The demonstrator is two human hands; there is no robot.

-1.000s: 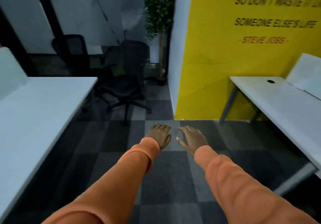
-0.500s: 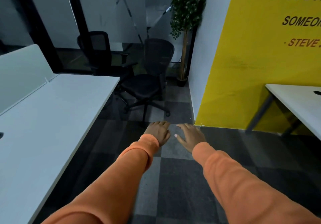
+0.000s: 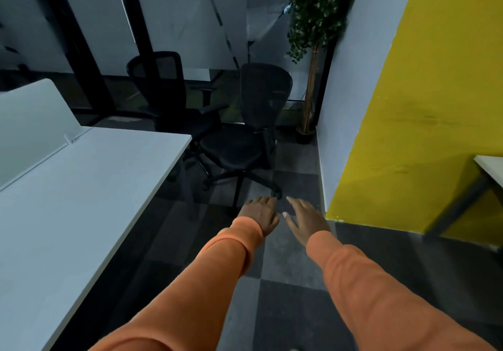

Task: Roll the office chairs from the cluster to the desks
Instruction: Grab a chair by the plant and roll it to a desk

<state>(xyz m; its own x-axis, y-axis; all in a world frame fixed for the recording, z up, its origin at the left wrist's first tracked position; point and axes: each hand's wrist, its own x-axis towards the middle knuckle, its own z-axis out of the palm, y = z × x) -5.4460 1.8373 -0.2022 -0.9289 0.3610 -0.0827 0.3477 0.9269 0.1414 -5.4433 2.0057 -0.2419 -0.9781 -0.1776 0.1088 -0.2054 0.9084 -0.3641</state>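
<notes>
left hand (image 3: 260, 214) fingers relaxed, empty | right hand (image 3: 306, 220) fingers straight, empty | two black mesh office chairs (image 3: 245, 132) 12 o'clock, untouched | white rectangular desk (image 3: 81, 187) 9 o'clock

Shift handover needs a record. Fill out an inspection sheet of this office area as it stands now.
surface: carpet floor in dark and light grey squares.
job's things: nearer chair and farther chair, both black, stand close together past the end of the left desk; neither is gripped.
clutter: nothing seen.
hands: left hand and right hand reach forward side by side, fingers relaxed, holding nothing.
cables: nothing seen.
surroundings: divider panel on the left desk; a corner of the right desk; yellow wall; plant in the corner; glass partition behind the chairs.
</notes>
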